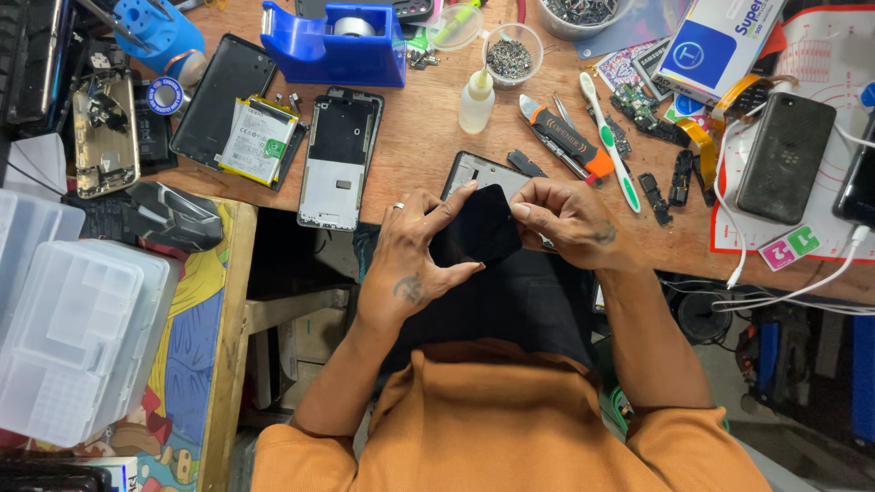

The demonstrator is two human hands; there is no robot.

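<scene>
A small black phone panel (476, 230) is held over the front edge of a wooden workbench (428, 137). My left hand (415, 255), with a ring on one finger, grips its left side, thumb under and fingers over. My right hand (570, 219) pinches its upper right corner. Just behind it lies a grey phone frame (478, 171) on the bench.
On the bench are a silver phone chassis (339, 159), a battery (255, 138), a blue tape dispenser (337, 44), a small squeeze bottle (476, 98), a toothbrush (609, 141), an orange-tipped tool (570, 137), a black phone (784, 157) and white cables (802, 287). Clear plastic boxes (77, 337) stand at left.
</scene>
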